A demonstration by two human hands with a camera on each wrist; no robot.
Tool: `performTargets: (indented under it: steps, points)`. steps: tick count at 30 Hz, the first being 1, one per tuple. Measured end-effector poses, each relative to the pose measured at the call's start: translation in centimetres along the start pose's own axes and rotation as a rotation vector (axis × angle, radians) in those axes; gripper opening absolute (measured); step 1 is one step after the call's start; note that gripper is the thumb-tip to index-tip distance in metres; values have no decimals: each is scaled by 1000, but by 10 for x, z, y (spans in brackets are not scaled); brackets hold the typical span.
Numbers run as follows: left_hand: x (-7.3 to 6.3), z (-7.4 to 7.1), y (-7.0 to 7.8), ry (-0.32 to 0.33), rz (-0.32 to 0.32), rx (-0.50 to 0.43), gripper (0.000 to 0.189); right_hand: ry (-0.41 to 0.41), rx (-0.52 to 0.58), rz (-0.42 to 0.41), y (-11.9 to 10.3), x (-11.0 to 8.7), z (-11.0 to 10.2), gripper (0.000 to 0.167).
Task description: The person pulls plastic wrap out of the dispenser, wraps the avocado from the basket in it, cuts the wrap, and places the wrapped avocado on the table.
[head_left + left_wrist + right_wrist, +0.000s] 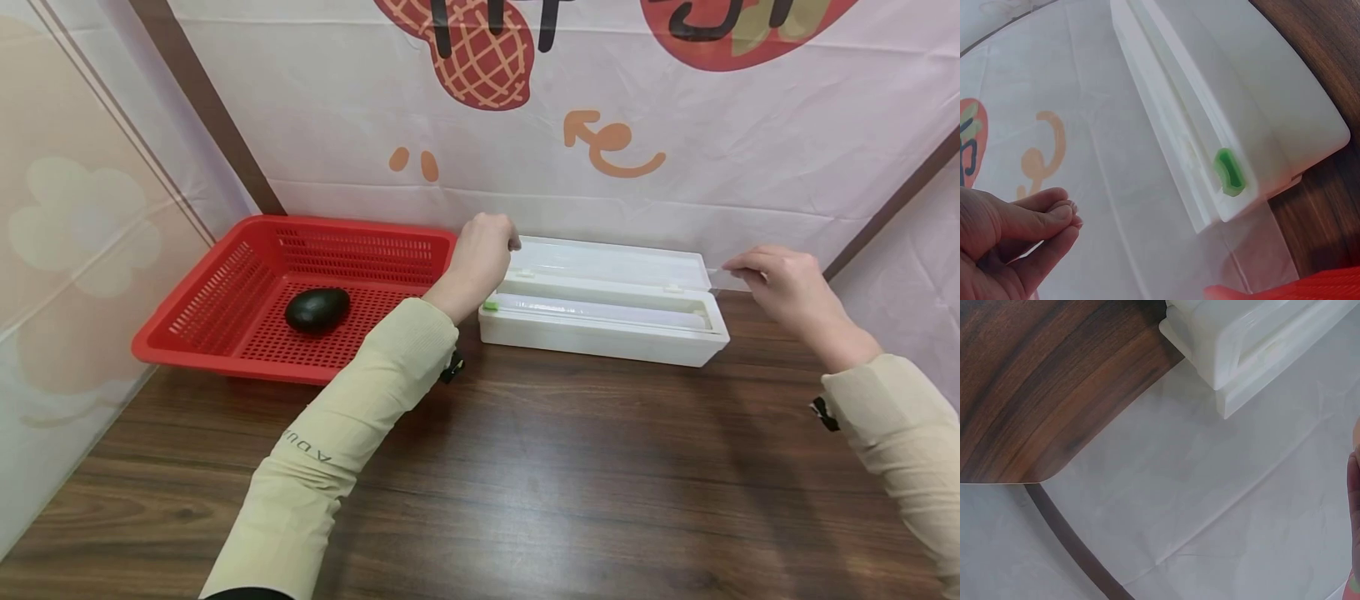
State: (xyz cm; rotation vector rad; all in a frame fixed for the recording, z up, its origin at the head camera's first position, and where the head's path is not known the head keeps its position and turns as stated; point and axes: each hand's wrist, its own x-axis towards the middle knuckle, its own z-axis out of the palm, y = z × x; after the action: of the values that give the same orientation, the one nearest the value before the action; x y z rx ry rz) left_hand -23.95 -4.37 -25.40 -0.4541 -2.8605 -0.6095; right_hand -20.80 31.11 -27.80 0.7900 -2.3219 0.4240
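Observation:
A white cling film dispenser [592, 337] sits near the back of the table with its lid [607, 262] raised. Inside lies the film roll [600, 310], and a green slide cutter [1230, 172] is at the left end. My left hand [483, 254] is above that end, thumb and fingertips pinched together at the barely visible film's edge. Beyond the right end, my right hand [787, 287] pinches clear cling film [731, 281], which shows faintly beside the lid. Only a sliver of the right hand appears in the right wrist view.
Left of the dispenser stands a red plastic basket [232, 367] with a dark green avocado [317, 310] in it. A printed cloth [525, 158] hangs behind the brown wooden table [562, 467]. My left forearm passes in front of the basket's right side.

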Motion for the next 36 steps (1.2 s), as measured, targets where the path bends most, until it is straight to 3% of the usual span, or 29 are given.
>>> performTargets:
  steps: [36]
  points:
    - [1,-8,2,28,24,-19,31,17,-19,-39,2,7,-7,24]
